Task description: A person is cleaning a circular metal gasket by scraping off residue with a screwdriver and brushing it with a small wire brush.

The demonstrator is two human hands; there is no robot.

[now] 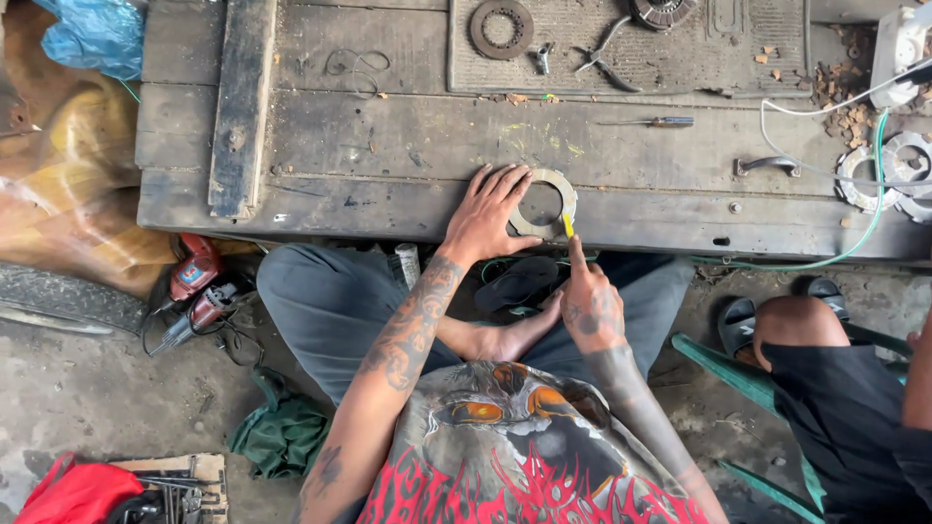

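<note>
A flat grey metal ring lies near the front edge of a worn wooden bench. My left hand presses down on the ring's left side with fingers spread. My right hand grips a small yellow marker, its tip touching the ring's lower right rim. I sit cross-legged on the ground in front of the bench.
On a ridged mat at the back lie a rusty disc, pliers and a round part. A screwdriver, white cable and more rings sit to the right. A red power tool lies left; another person's knee is at right.
</note>
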